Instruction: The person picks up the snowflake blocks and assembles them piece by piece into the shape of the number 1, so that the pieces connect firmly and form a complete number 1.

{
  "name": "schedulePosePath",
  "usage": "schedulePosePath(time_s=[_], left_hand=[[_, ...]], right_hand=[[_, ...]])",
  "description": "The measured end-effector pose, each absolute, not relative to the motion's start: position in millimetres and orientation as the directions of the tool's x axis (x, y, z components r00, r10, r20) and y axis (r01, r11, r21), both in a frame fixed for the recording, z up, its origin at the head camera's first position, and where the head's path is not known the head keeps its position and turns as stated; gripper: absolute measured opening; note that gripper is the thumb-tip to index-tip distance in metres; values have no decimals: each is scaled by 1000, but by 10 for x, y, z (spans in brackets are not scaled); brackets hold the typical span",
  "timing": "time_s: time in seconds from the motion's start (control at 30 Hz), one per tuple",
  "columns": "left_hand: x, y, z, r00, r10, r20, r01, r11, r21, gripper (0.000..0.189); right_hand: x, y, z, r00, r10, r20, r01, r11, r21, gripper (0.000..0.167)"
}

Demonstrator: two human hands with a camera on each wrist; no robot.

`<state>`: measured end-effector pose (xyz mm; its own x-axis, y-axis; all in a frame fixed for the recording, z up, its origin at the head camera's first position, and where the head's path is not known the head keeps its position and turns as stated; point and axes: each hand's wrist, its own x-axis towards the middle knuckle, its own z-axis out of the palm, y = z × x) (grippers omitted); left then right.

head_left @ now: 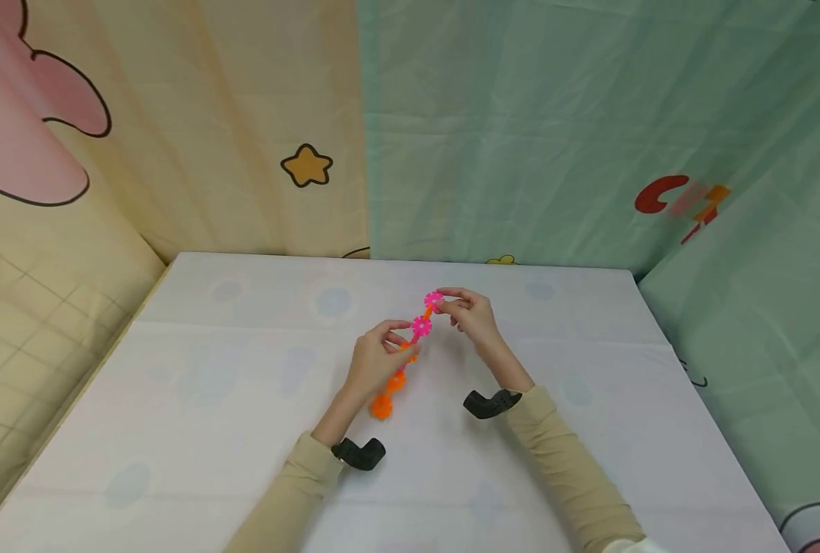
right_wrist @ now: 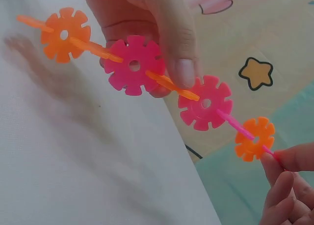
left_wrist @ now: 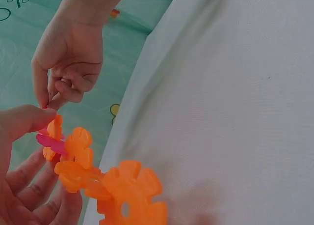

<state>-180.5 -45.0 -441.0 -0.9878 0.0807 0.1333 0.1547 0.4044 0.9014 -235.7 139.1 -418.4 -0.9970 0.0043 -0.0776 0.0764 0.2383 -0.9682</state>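
Note:
A chain of orange and pink notched plastic snowflake discs (head_left: 421, 326) hangs in the air above the table, slotted edge to edge. My left hand (head_left: 375, 357) holds the chain about its middle, between thumb and fingers. At the far end, my right hand (head_left: 470, 313) pinches a pink disc between thumb and forefinger. That disc shows edge-on beside an orange disc (right_wrist: 255, 139) in the right wrist view. The near end, a large orange disc (left_wrist: 132, 195) in the left wrist view, dangles free below the left hand. Fingers hide part of the middle discs.
A white cloth with faint spots covers the table (head_left: 209, 399). Printed curtains (head_left: 520, 138) stand behind the table's far edge and along both sides. Black camera mounts (head_left: 359, 454) sit on both wrists.

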Motion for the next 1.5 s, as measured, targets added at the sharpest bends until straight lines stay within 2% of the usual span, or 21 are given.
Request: schedulePosePath(time_s=[0.17, 0.43, 0.7, 1.1, 1.5], left_hand=[[-1782, -483, -4442, -993, 115, 3, 50, 405, 913, 35], [-1775, -487, -4497, -986, 146, -76, -16, 373, 928, 40], [-1792, -479, -4549, -995, 92, -43, -5, 386, 922, 39], [-1887, -419, -4651, -1000, 19, -1, 6, 383, 924, 36], [-1917, -367, -4756, -998, 2, 62, 55, 485, 873, 24]], right_hand=[[-2436, 1448, -4214, -993, 18, -119, 120, 235, -965, 30], [-2546, 1453, -4251, -989, 47, -139, 146, 239, -960, 33], [-2552, 1330, -4365, -976, -11, -219, 205, 305, -930, 40], [-2471, 1227, -4475, -975, -84, -207, 169, 327, -930, 40], [-2430, 1211, -4592, -958, -176, -227, 154, 351, -924, 41]])
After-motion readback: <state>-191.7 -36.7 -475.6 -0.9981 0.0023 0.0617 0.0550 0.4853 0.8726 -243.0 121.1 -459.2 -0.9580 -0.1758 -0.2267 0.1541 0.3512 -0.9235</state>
